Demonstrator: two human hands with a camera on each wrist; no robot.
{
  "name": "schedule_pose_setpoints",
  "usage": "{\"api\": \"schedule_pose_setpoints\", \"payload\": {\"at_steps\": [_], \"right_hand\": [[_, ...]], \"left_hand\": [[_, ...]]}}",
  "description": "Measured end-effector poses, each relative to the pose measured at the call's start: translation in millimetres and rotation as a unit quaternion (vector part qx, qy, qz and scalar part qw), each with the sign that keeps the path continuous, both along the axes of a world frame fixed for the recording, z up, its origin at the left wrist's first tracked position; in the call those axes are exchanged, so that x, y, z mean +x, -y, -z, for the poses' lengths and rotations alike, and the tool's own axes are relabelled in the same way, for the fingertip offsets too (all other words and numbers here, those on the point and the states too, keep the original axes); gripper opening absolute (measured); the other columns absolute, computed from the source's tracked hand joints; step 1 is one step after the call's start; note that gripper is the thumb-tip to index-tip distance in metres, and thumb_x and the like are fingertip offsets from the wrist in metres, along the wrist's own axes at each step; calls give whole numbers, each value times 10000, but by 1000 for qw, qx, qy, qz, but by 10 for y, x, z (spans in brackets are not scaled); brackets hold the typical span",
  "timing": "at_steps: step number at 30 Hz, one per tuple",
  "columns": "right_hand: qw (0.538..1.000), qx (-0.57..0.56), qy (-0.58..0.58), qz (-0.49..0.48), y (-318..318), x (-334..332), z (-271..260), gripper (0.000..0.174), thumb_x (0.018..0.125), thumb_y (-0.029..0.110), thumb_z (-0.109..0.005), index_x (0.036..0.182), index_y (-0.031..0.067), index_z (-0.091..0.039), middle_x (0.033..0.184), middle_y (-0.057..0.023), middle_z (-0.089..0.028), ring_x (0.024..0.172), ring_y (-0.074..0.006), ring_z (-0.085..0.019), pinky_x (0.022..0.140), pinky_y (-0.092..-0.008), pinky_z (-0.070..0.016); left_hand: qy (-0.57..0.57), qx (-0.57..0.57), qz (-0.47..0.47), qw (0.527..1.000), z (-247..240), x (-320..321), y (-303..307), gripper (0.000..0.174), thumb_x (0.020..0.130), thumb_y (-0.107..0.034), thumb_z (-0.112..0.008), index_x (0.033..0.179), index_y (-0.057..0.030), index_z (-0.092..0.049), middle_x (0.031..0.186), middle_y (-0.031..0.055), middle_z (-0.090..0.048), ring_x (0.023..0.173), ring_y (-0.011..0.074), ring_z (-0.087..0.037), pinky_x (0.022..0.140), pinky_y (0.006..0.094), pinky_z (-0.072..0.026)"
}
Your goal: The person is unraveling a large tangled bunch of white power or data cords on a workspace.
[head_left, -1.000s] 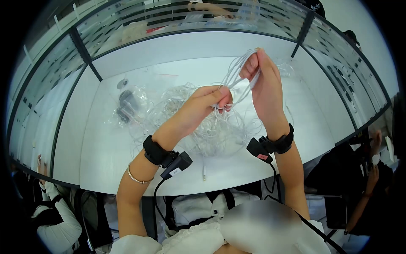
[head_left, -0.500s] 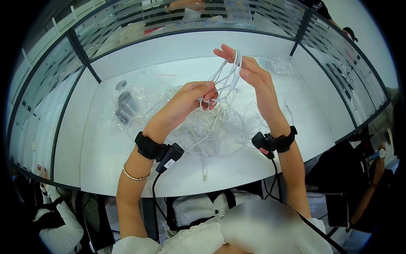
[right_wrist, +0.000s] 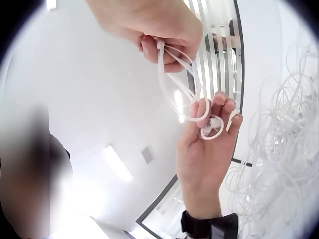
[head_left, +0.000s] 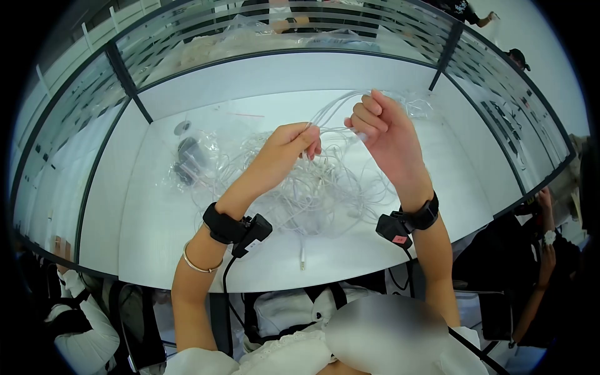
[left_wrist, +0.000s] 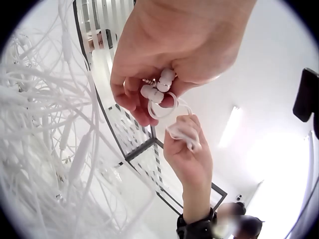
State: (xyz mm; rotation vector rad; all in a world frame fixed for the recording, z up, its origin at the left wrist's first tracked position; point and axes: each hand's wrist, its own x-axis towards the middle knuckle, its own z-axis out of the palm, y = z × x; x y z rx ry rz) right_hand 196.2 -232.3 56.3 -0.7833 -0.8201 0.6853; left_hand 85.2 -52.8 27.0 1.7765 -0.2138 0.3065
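Note:
Above the desk, the left hand (head_left: pixel 284 153) pinches one end of a looped white earphone cable (head_left: pixel 334 103). In the left wrist view, two white earbuds (left_wrist: pixel 155 93) and a small metal plug (left_wrist: pixel 148 80) show at that hand's fingers. The right hand (head_left: pixel 390 134) has its fingers curled round the cable's other end, to the right and slightly higher. Strands run between both hands in the right wrist view. Beneath them lies a large tangle of white cables (head_left: pixel 312 187), partly covered by the left hand.
Clear plastic bags with dark items (head_left: pixel 187 156) lie at the desk's left, beside a small round grey piece (head_left: pixel 182 128). Another clear bag (head_left: pixel 417 105) is at the back right. One cable's plug (head_left: pixel 302 264) lies near the front edge. Low partitions enclose the desk.
The right hand's fingers were extended through the loops half a second ago; now they are curled round the cable, and the hand is farther right. The loops between the hands look stretched sideways.

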Motion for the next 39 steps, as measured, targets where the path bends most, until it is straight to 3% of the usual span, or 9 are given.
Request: {"api": "schedule_pose_setpoints", "payload": {"at_steps": [2,5,11,14,20,24,29,33,39], "right_hand": [[999,-19,-25,7,15,-25,-25,326,1013,275,-397,717,143,-361,618,69,-202,529,-55,-230,614,-229,-353],[999,-34,-22,18,4,-31,-4,328,1015,280,-405,720,139,-371,621,77,-197,501,-44,-152,484,-223,-206],[996,-67,34,55,50,-24,-1,332,1001,302,-442,736,104,-464,601,90,-229,506,-39,-173,465,-235,-153],[993,-79,70,59,60,-60,10,330,995,309,-457,759,84,-510,589,94,-228,507,-34,-169,469,-233,-146],[979,-135,149,41,-11,-265,2,337,986,323,-480,766,78,-550,579,98,-258,515,-26,-180,473,-230,-137],[966,-157,193,71,-31,-374,-36,350,984,327,-487,750,79,-563,574,92,-286,513,-24,-200,475,-218,-153],[939,-173,255,150,-4,-378,-75,325,971,274,-491,750,51,-574,603,72,-330,577,-29,-275,524,-211,-222],[933,-170,262,177,5,-296,-51,330,963,274,-515,740,39,-576,615,72,-335,595,-33,-274,538,-212,-222],[932,-175,246,199,33,-320,-67,347,964,290,-519,729,41,-576,613,71,-341,587,-34,-273,529,-215,-218]], "left_hand": [[22,-14,9,1000,-23,-22,-10,388,1001,-282,-435,698,-46,-484,845,52,-600,867,141,-533,820,275,-401],[25,22,-20,999,-176,-106,-32,361,993,-287,-439,704,-70,-449,960,59,-620,932,138,-508,877,281,-370],[-86,70,104,988,-293,-168,-303,346,993,-261,-445,717,-56,-487,795,14,-587,799,118,-521,793,266,-412],[-97,80,128,984,-244,-141,-308,287,976,-249,-500,801,-31,-569,856,36,-610,850,134,-542,847,275,-421],[49,208,-31,976,-259,-275,-17,318,847,-191,-685,1094,-20,-581,1016,56,-621,1006,174,-576,943,304,-422],[26,56,45,997,-316,-189,-48,374,829,-213,-715,1112,-12,-574,1058,83,-618,1049,165,-578,969,318,-417],[-63,-11,58,996,-391,-242,-26,261,979,-267,-499,996,-29,-603,628,-45,-503,636,59,-490,695,219,-434],[-105,-139,109,979,-387,-243,-25,287,996,-306,-485,884,-54,-562,587,-93,-265,522,35,-228,512,213,-264],[-106,-163,140,971,-297,-203,-92,321,1010,-339,-440,854,-73,-531,617,-87,-285,536,45,-271,524,214,-290]]}}
